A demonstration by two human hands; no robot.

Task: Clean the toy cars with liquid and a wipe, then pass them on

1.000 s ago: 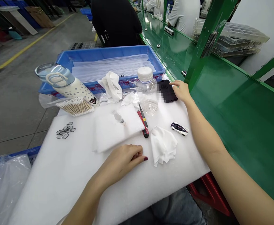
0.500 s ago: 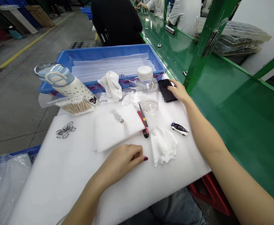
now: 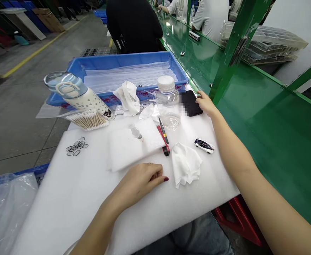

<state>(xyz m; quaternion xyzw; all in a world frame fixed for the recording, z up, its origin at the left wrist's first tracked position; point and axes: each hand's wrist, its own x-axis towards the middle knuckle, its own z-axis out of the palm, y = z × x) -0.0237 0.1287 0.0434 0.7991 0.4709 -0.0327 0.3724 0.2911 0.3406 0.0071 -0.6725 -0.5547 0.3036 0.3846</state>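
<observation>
Right of centre in the upper half of the frame, the right hand [image 3: 205,102] rests with its fingers stretched open on the right edge of a dark phone [image 3: 190,103]. The phone lies flat on the white-padded table [image 3: 65,198], just right of a clear bottle [image 3: 167,92]. At lower centre the left hand [image 3: 141,181] rests on the padding with its fingers curled shut; whether they pinch anything cannot be told. A crumpled cloth [image 3: 185,163] lies just to its right, with a toy car [image 3: 204,145] beyond.
</observation>
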